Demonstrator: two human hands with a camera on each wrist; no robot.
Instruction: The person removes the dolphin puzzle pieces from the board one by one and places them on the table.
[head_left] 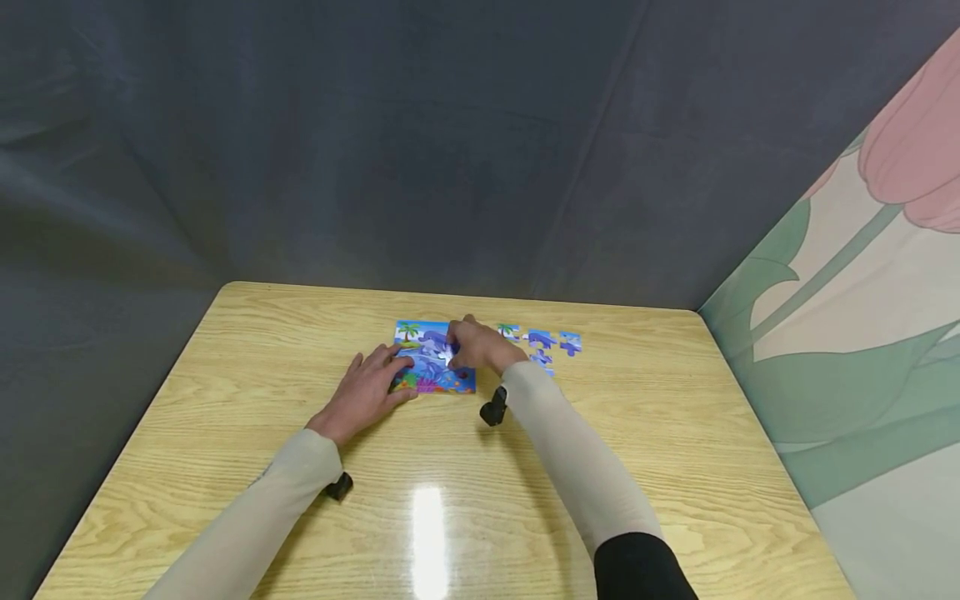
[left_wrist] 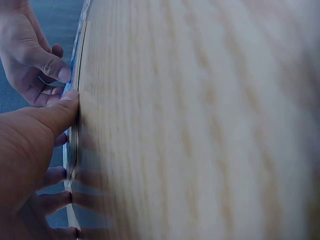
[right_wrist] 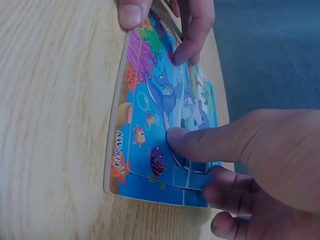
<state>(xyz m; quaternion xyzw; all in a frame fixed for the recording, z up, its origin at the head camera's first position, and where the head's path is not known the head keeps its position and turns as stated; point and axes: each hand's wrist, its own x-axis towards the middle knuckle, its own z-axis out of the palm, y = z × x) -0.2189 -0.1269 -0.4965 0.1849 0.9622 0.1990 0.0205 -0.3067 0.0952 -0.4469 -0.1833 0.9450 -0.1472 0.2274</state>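
1. I see the jigsaw puzzle [head_left: 433,358] lying flat on the wooden table [head_left: 637,433], toward its 12 o'clock edge.
2. My left hand [head_left: 365,392] rests at the puzzle's 8 o'clock corner, fingers straight and spread, thumb [left_wrist: 62,107] pressed against its edge.
3. My right hand [head_left: 480,346] sits at 3 o'clock, thumb [right_wrist: 210,142] flat on the picture, other fingers curled round the edge.
4. Loose pieces [head_left: 551,343] lie just beyond it at 2 o'clock.
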